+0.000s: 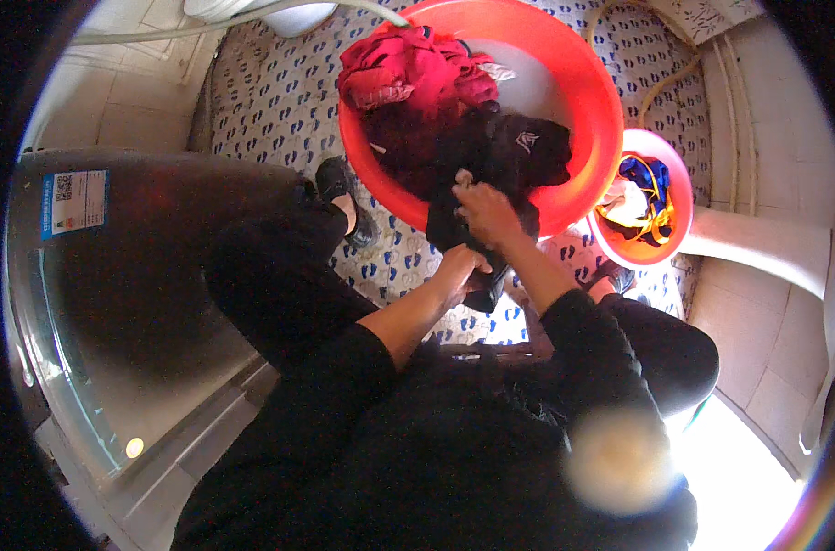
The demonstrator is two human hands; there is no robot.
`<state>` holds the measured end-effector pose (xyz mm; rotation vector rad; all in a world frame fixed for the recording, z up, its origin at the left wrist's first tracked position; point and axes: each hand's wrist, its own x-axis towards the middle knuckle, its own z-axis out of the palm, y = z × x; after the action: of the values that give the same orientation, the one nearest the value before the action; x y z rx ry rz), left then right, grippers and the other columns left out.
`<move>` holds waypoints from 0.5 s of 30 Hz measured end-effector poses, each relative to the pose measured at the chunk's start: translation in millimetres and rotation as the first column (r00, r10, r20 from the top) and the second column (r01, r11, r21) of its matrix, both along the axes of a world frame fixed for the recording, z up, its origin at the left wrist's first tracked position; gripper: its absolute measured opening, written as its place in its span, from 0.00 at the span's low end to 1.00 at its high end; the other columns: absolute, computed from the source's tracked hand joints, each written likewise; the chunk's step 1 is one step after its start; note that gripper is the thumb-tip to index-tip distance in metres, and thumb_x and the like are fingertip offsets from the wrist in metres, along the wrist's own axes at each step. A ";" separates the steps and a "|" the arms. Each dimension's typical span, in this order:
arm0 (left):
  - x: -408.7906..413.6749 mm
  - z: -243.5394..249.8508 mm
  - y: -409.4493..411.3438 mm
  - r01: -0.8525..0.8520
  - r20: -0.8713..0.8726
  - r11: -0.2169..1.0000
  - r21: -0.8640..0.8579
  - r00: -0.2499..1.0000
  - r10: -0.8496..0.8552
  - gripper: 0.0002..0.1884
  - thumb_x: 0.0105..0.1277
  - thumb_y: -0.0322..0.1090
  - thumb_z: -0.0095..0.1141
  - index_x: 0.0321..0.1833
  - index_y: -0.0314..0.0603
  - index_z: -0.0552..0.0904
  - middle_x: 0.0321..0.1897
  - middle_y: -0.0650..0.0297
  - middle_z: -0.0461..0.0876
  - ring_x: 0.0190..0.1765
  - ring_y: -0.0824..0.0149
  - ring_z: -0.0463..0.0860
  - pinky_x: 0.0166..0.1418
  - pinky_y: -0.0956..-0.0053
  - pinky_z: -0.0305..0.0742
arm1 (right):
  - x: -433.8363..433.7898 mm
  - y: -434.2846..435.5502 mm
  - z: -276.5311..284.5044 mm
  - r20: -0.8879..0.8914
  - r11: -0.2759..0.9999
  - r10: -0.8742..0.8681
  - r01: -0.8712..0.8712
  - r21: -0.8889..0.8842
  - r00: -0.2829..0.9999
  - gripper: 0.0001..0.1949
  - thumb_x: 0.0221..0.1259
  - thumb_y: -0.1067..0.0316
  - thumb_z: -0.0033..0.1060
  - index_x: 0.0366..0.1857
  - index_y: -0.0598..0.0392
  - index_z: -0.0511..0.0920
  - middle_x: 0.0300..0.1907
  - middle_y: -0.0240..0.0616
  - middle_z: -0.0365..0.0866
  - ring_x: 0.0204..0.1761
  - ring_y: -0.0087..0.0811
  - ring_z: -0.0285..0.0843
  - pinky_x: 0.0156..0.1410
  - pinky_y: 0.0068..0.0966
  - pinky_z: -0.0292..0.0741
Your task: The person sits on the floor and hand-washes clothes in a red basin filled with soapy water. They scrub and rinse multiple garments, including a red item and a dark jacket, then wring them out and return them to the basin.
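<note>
A large red plastic basin [600, 131] stands on the floor before me, with cloudy water inside. Red cloth [417, 69] is heaped at its far left side. A black garment [534, 148] with a small white emblem hangs over the near rim towards my lap. My left hand [458, 272] grips the lower end of this black cloth. Just above it, my right hand [489, 210] lies on the same garment with bent fingers, some small pale thing at its fingertips; whether it grips the cloth is hard to tell.
A pink basin [679, 165] holding blue, orange and white cloth stands right of the large one, by a white pedestal [755, 241]. At left is a dark-sided appliance [149, 275] with a label. A pale hose [300, 7] reaches the red basin's far rim. Another hose [655, 89] lies at far right.
</note>
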<state>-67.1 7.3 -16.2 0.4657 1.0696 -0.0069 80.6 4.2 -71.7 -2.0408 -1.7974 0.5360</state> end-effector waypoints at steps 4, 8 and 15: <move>9.1 15.1 3.6 0.030 0.013 0.999 0.010 0.999 -0.030 0.15 0.49 0.21 0.58 0.42 0.38 0.77 0.35 0.57 0.79 0.39 0.56 0.83 0.45 0.54 0.81 | 24.1 10.6 -36.4 -0.104 0.986 -0.153 0.144 -0.089 0.983 0.19 0.63 0.65 0.54 0.58 0.53 0.74 0.55 0.47 0.76 0.57 0.48 0.75 0.63 0.43 0.72; 7.9 -22.1 -5.0 0.056 -0.015 0.995 -0.081 0.998 -0.057 0.15 0.48 0.20 0.59 0.41 0.35 0.77 0.37 0.55 0.81 0.41 0.54 0.84 0.45 0.56 0.82 | -2.9 -28.1 -2.6 -0.305 0.996 0.090 -0.089 0.016 0.948 0.20 0.64 0.67 0.54 0.61 0.50 0.72 0.57 0.47 0.74 0.58 0.49 0.74 0.62 0.40 0.73; 18.2 -6.4 -6.4 0.082 -0.058 0.995 0.049 0.995 -0.079 0.16 0.48 0.22 0.61 0.43 0.35 0.80 0.35 0.54 0.81 0.37 0.55 0.85 0.43 0.60 0.84 | 12.1 14.7 -10.7 -0.188 0.961 -0.153 0.101 -0.259 0.970 0.15 0.60 0.71 0.56 0.52 0.51 0.76 0.47 0.50 0.80 0.52 0.52 0.78 0.55 0.43 0.75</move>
<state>-48.9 0.9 -22.6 0.5578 1.1075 -0.0638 92.7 18.9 -82.4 -2.1519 -1.5295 0.9376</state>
